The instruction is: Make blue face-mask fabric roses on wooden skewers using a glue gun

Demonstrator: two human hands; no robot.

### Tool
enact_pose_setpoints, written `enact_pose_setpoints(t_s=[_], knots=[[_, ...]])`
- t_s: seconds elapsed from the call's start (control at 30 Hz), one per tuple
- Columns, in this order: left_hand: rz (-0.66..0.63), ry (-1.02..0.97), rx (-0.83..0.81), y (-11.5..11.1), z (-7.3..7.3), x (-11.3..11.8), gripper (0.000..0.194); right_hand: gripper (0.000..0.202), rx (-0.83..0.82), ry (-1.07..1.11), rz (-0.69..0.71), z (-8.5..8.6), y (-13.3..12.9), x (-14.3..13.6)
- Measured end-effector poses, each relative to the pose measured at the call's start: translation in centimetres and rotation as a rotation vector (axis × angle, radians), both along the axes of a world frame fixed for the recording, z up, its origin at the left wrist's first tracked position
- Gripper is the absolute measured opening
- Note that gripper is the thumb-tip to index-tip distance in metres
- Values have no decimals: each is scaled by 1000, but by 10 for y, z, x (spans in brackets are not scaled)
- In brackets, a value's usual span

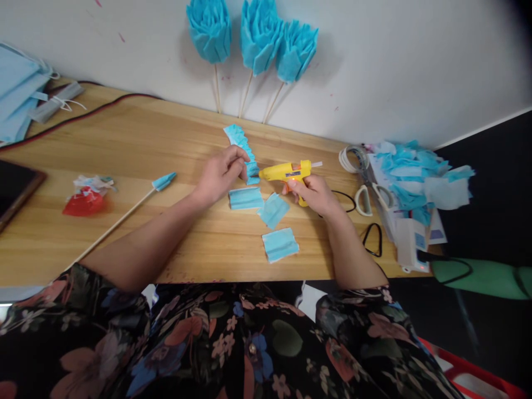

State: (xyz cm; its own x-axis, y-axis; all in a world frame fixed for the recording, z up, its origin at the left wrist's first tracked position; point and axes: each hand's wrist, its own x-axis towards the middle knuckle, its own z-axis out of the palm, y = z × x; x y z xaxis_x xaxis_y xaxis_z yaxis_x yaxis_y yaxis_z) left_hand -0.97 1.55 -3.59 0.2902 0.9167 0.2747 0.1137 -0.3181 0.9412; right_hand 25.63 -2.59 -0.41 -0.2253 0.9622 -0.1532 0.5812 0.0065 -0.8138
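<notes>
My right hand (313, 194) grips a yellow hot glue gun (277, 172) by its handle, with a clear glue stick poking out of the back. Its nozzle touches or nearly touches the lower end of a ruffled blue fabric strip (241, 143) lying on the table. My left hand (222, 173) is closed at the strip's left edge, its fingertips partly hidden. Just below the strip lie several blue fabric pieces: a flat one (245, 198), a tilted one (274, 210) and one nearer me (280, 245). Left of my forearm, a wooden stick (120, 220) carries a rolled blue tip (163, 181).
Three blue fabric flowers (260, 39) on sticks lean against the wall. At right are scissors (364, 199), a tape roll (354, 159), a heap of blue scraps (415, 172) and a white box (411, 244). Face masks (19, 91) and a red bundle (85, 200) lie left.
</notes>
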Motion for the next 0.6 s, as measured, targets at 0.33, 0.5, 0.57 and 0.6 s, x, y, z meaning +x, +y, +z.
enact_pose_setpoints(t_s=[0.33,0.5,0.57,0.6], knots=[[-16,-65,-34,-3,7,1,12,56,21,-62,26,1,0,-3],[-25,12,-36,-4,7,1,12,53,65,-91,44,-2,1,-3],[-16,31,-33,-4,7,1,13,54,66,-73,42,-3,1,-3],[-12,38,-30,-4,7,1,14,54,63,-56,35,-3,1,-3]])
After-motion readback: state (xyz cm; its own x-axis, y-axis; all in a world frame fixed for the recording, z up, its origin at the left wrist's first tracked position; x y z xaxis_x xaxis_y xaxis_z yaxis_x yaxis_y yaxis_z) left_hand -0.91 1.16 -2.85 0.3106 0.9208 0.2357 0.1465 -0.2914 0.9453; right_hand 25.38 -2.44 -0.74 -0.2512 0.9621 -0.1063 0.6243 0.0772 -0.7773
